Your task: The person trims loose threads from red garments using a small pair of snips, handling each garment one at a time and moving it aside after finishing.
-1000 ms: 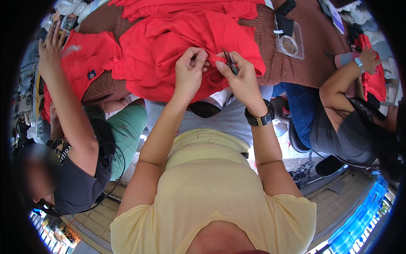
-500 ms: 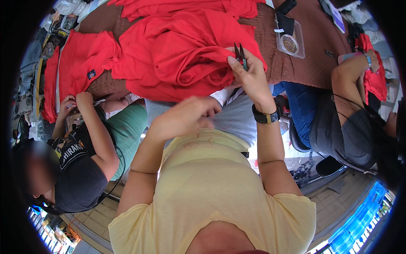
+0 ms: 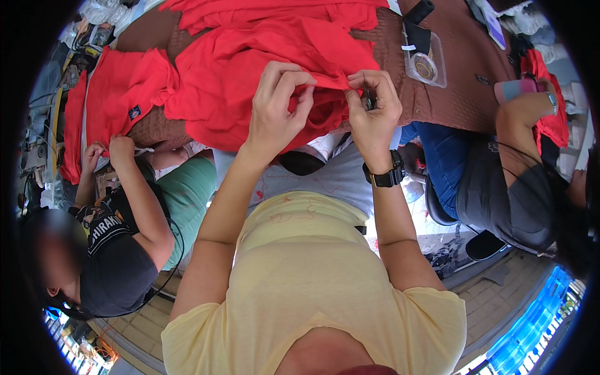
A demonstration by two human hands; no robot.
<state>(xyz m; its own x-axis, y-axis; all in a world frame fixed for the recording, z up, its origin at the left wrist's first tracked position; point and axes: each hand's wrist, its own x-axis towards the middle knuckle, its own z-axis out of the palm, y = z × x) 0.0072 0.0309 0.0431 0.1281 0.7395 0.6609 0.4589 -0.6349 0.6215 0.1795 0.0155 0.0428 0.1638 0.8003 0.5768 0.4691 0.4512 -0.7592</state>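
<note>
A bunched red garment [image 3: 219, 81] is spread over the near side of the table and hangs over its front edge. My right hand [image 3: 378, 103] pinches an edge of it between thumb and forefinger. The same hand keeps a pair of small thread snips [image 3: 369, 99] tucked in the palm, mostly hidden by the fingers. To its left, my left hand [image 3: 278, 106] is closed, thumb and forefinger drawn together at the same edge. The stretch of cloth between the two hands is lifted and pulled out. Whether a loose thread is there is too small to tell.
A brown quilted cover [image 3: 450, 94] lies on the table. At the right stands a clear plastic box [image 3: 437, 65] with a tape roll and black pieces. More red cloth [image 3: 281, 14] lies behind. Co-workers sit close on both sides, the left one handling red cloth [image 3: 125, 94].
My left hand has moved up from near my lap to the cloth edge and closed there. The snips, earlier pointing up from my right hand, are now folded into its palm.
</note>
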